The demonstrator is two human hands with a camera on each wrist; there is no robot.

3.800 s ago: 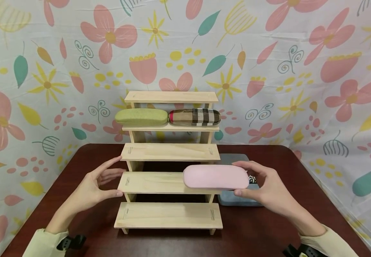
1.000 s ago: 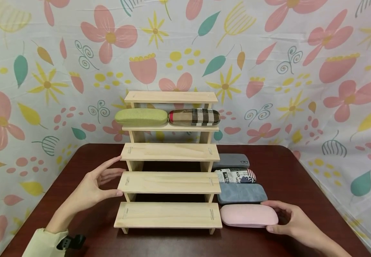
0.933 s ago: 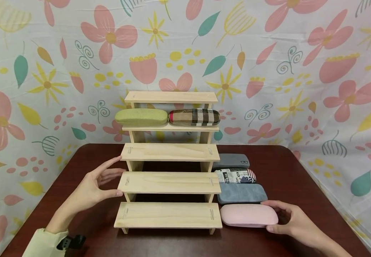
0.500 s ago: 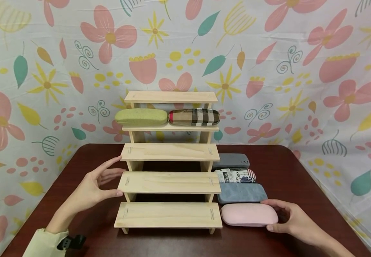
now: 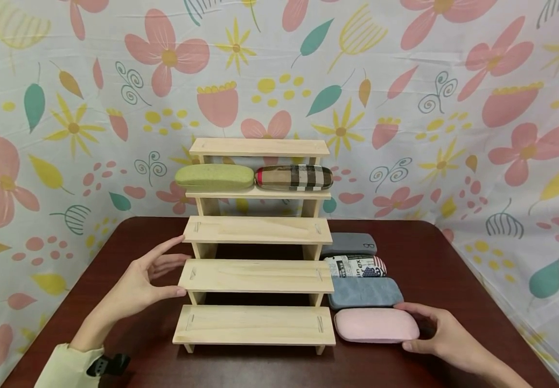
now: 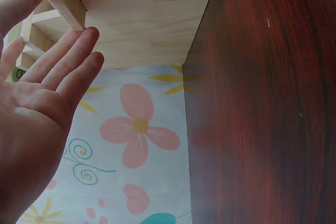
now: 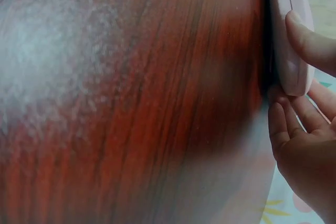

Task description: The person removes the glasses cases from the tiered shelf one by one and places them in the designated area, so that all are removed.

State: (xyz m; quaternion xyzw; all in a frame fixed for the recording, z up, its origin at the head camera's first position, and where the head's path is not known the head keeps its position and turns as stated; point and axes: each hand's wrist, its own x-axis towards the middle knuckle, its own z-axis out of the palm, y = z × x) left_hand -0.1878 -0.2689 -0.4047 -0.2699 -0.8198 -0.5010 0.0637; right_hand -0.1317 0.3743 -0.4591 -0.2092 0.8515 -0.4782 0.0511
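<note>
A pink glasses case (image 5: 377, 325) lies on the table just right of the lowest step of a wooden tiered shelf (image 5: 254, 325). My right hand (image 5: 446, 337) pinches its right end between thumb and fingers, and the right wrist view shows the thumb on the pink case (image 7: 294, 51). On the shelf's left side, my left hand (image 5: 136, 285) touches the step ends with its extended index fingertip and thumb. In the left wrist view, that hand's fingers (image 6: 73, 66) look mostly straight. A green glasses case (image 5: 215, 177) and a plaid glasses case (image 5: 294, 177) sit end to end on the second step from the top.
Behind the pink case, a blue case (image 5: 365, 292), a printed case (image 5: 355, 266) and a grey case (image 5: 349, 243) line up along the shelf's right side. All stand on a dark red table (image 5: 129, 372). A flowered cloth (image 5: 270, 64) hangs behind it.
My right hand has brought the pink glasses case from in front of the shelf's middle steps down and right onto the table. The last second shows hardly any movement; my left hand stays in place.
</note>
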